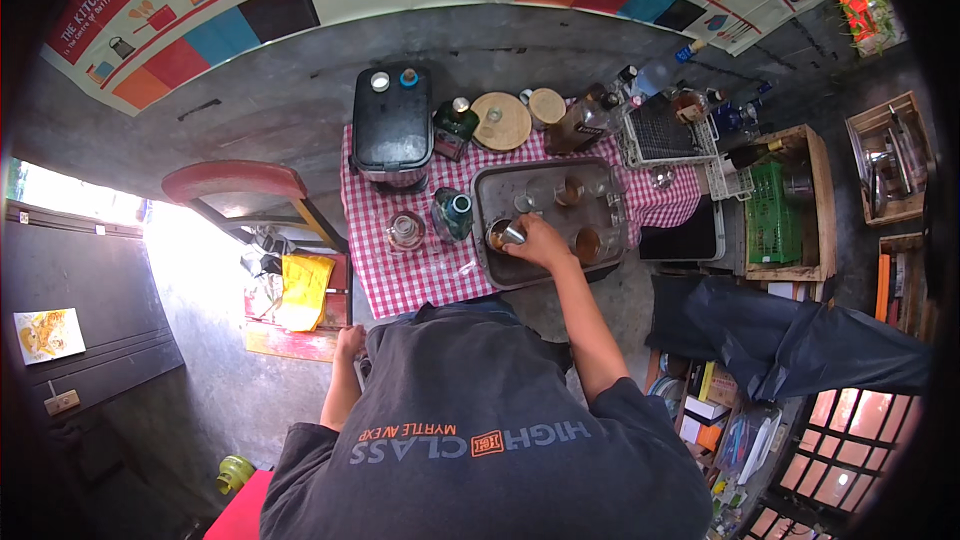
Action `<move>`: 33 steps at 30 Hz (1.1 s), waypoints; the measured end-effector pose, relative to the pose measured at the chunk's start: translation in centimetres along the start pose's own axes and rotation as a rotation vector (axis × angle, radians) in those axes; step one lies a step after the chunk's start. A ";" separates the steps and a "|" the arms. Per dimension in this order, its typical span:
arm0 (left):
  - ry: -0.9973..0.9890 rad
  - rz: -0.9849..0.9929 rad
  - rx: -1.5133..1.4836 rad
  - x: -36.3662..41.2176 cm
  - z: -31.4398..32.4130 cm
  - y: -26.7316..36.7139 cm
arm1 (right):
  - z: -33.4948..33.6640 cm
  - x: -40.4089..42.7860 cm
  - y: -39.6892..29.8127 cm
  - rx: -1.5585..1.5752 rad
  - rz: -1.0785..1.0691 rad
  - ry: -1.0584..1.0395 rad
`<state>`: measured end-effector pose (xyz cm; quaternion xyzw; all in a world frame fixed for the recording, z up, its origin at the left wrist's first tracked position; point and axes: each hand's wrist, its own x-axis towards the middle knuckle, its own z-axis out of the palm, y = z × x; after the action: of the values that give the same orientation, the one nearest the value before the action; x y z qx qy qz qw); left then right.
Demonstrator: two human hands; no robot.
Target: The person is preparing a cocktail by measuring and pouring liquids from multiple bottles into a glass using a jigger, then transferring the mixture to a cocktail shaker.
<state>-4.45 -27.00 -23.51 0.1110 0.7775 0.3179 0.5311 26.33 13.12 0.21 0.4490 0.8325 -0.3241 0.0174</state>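
Note:
My right hand [543, 243] holds a small metal jigger [514, 234], tipped sideways over the mouth of a drinking glass [495, 241]. Something brown shows inside that glass. It stands at the left side of a dark metal tray [517, 274]. Brown liquid also sits in a second glass [568, 192] and a third glass [588, 244] on the tray. Left of the tray are a green glass bottle [453, 219] without a cap and a clear glass decanter [406, 231]. Low by my side, near a red wooden chair seat [339, 283], hangs my left hand [349, 343]; its fingers are partly hidden.
A black lidded container [393, 120] stands at the back left of the checked tablecloth [375, 270]. Behind the tray are a dark green bottle [456, 127], a round wooden board [501, 136] and several liquor bottles [581, 127]. A white wire basket [667, 157] stands at the right.

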 end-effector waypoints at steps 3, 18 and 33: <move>0.029 -0.160 -0.109 -1.4 -0.1 2.3 | -0.5 -0.1 -0.1 0.031 -0.011 -0.023; -0.319 -0.308 0.624 -4.5 3.9 10.6 | -3.0 -0.2 1.2 0.025 -0.101 -0.212; 0.437 0.855 0.272 -17.2 13.1 40.9 | -5.5 -1.8 2.9 0.269 -0.349 -0.149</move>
<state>7.64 0.78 11.47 0.4189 0.7901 0.4185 0.1585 31.04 16.01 3.59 0.2715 0.8433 -0.4624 -0.0371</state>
